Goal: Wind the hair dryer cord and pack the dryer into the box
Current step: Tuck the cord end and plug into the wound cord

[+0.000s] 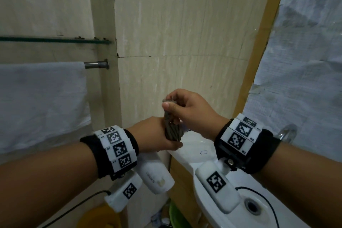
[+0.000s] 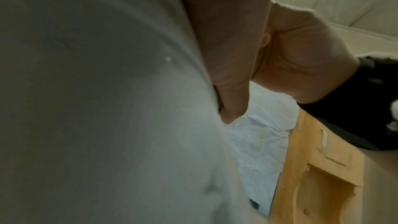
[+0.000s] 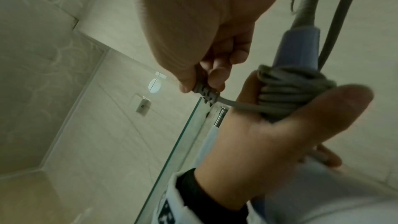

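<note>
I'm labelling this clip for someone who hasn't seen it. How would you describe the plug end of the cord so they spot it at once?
Start at the beige tiled wall, then drop to the two hands meeting before it. The left hand grips the dryer handle with the grey cord coil wound round it. The plug end is the ribbed grey piece pinched by the right hand, leaving the coil.

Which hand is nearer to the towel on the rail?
Left. The left hand grips the cord-wrapped hair dryer just right of the towel; the right hand is farther right, pinching the cord.
</note>
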Motion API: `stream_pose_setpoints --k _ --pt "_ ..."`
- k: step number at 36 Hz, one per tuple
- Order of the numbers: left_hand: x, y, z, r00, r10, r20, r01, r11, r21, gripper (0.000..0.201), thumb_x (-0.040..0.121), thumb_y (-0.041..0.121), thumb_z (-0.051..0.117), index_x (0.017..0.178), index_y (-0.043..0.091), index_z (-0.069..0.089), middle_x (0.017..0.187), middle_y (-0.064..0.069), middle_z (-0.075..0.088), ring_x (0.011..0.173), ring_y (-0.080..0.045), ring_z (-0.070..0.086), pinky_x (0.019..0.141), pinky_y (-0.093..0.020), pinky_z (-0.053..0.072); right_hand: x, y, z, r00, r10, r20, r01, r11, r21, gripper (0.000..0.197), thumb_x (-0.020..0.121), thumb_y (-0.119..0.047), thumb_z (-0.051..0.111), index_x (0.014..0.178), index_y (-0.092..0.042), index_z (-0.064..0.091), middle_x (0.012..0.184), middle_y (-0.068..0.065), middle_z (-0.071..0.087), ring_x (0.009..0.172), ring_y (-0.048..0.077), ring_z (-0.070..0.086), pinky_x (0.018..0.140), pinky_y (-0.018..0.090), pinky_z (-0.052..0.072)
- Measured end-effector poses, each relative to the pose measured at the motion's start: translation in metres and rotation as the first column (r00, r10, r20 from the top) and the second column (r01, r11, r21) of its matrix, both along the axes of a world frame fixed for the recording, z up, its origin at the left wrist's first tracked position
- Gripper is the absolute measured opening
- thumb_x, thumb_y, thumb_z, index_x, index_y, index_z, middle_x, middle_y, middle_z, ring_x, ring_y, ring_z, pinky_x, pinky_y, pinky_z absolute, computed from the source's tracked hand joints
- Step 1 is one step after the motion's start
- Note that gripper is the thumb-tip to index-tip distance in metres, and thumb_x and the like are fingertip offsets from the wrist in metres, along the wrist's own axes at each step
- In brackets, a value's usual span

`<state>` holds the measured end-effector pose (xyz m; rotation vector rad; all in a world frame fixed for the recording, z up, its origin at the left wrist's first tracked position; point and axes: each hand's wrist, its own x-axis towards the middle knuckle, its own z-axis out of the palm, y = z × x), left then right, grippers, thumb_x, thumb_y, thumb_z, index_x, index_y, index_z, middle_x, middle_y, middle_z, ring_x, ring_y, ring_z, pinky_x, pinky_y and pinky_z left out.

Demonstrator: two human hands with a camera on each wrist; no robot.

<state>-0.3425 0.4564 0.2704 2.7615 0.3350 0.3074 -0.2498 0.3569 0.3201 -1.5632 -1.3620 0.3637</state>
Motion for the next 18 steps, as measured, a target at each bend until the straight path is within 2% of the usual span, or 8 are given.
stream_pose_setpoints --k 2,3,4,6,8,12,15,18 --pt "-0.001 -0.003 0.002 1.0 -0.007 -0.028 0.007 1.0 0.013 0.012 0.086 0.047 0.062 0.094 0.039 0.059 0.086 0.009 0.065 0.07 -0.005 0.057 0.064 -0.019 0.047 -0.003 0.002 -0.001 1.0 0.023 0.012 -0.023 1.0 -0.014 0.011 0.088 -0.02 0.065 0.096 -0.013 0.062 0.075 0.004 0.066 0.056 0.011 0.058 0.062 0.027 0.052" --pt "0.0 -0.003 0.0 0.999 -0.018 -0.033 0.018 1.0 0.006 0.026 0.086 0.049 0.061 0.109 0.036 0.061 0.095 0.007 0.066 0.076 -0.007 0.059 0.069 -0.02 0.05 -0.004 0.003 -0.001 0.999 0.037 0.028 -0.036 0.999 -0.029 0.011 0.088 -0.021 0.066 0.096 -0.014 0.063 0.076 0.006 0.067 0.056 0.011 0.058 0.064 0.027 0.053" --pt "0.0 -0.004 -0.002 1.0 -0.019 -0.024 0.018 0.999 -0.03 0.032 0.087 0.051 0.061 0.115 0.035 0.06 0.094 0.008 0.065 0.075 -0.007 0.059 0.069 -0.02 0.05 -0.004 0.004 -0.001 0.998 0.042 0.036 -0.04 0.998 -0.04 0.012 0.087 -0.021 0.067 0.096 -0.014 0.064 0.076 0.006 0.069 0.055 0.01 0.059 0.064 0.026 0.053" --pt "-0.002 -0.005 -0.003 0.999 -0.015 0.029 0.02 0.984 -0.179 0.022 0.088 0.051 0.059 0.103 0.035 0.063 0.081 0.01 0.066 0.063 -0.01 0.062 0.059 -0.02 0.051 -0.001 0.004 0.001 1.0 0.025 0.009 -0.024 0.999 -0.043 0.013 0.085 -0.021 0.069 0.096 -0.014 0.066 0.072 0.001 0.069 0.053 0.008 0.06 0.061 0.022 0.053" --pt "-0.001 -0.004 -0.005 0.996 -0.009 0.09 0.036 0.952 -0.303 0.024 0.089 0.049 0.058 0.096 0.027 0.065 0.075 0.01 0.068 0.063 -0.017 0.066 0.058 -0.027 0.056 0.005 0.002 0.006 1.0 0.006 -0.023 -0.007 0.999 -0.05 0.018 0.084 -0.023 0.07 0.099 -0.012 0.067 0.07 0.0 0.069 0.056 0.009 0.062 0.061 0.023 0.055" --pt "-0.001 -0.004 -0.01 0.991 0.011 0.132 0.043 0.916 -0.399 0.027 0.088 0.052 0.058 0.101 0.028 0.057 0.083 0.006 0.071 0.068 -0.013 0.067 0.064 -0.033 0.059 0.016 -0.004 0.01 0.998 -0.04 0.054 0.043 0.997 -0.069 0.034 0.082 -0.037 0.069 0.111 -0.021 0.063 0.082 0.003 0.068 0.071 0.012 0.063 0.067 0.029 0.056" --pt "-0.003 -0.004 -0.009 0.989 0.037 0.146 0.032 0.896 -0.443 0.027 0.089 0.05 0.058 0.101 0.026 0.051 0.086 0.003 0.07 0.068 -0.011 0.065 0.067 -0.037 0.06 0.024 -0.009 0.008 0.99 -0.139 0.038 0.14 0.989 -0.039 0.034 0.086 -0.043 0.062 0.113 -0.022 0.061 0.094 0.009 0.065 0.082 0.02 0.062 0.07 0.033 0.054" --pt "-0.003 -0.005 -0.009 0.987 0.035 0.158 0.044 0.882 -0.47 0.027 0.091 0.047 0.055 0.104 0.024 0.05 0.077 0.006 0.067 0.059 -0.006 0.062 0.06 -0.029 0.057 0.03 -0.011 0.002 0.98 -0.201 0.006 0.201 0.975 -0.091 0.034 0.089 -0.045 0.057 0.112 -0.02 0.061 0.109 0.008 0.064 0.094 0.017 0.06 0.072 0.03 0.052"
